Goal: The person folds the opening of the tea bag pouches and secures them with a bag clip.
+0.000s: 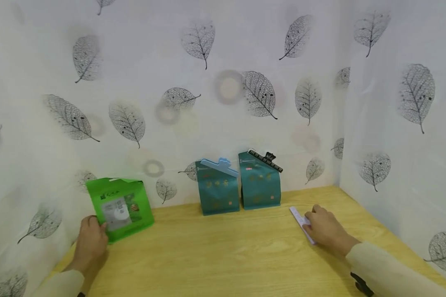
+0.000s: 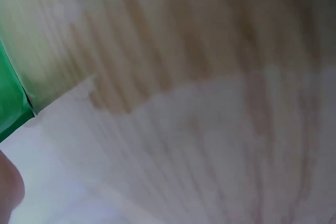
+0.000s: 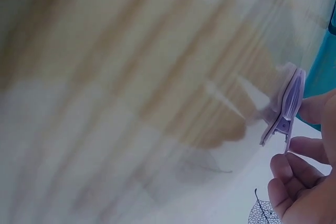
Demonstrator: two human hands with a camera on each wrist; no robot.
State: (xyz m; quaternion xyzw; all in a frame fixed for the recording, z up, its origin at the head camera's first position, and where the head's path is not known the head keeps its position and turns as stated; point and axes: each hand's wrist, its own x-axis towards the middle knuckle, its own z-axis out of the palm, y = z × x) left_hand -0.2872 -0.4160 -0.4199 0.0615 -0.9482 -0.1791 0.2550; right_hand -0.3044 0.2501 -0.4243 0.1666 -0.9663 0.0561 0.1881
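Note:
At the left of the head view, my left hand [image 1: 91,241] grips the lower left edge of a bright green bag [image 1: 143,216], which stands slightly tilted with its top edge unclipped. Only a corner of that bag and a fingertip show in the left wrist view. On the right side of the table, my right hand [image 1: 325,227] pinches a light purple bag clip [image 1: 298,217]. The right wrist view shows the clip [image 3: 292,95] between thumb and forefinger, its long bar pointing away from the palm, with the other fingers loosely curled.
Two teal bags stand side by side at the back: the left bag [image 1: 219,194] bears a blue clip [image 1: 220,167], the right bag [image 1: 261,189] a black clip with piano-key pattern [image 1: 265,160]. A wood-grain table [image 1: 223,255] meets leaf-patterned curtains [image 1: 230,49] behind and at both sides.

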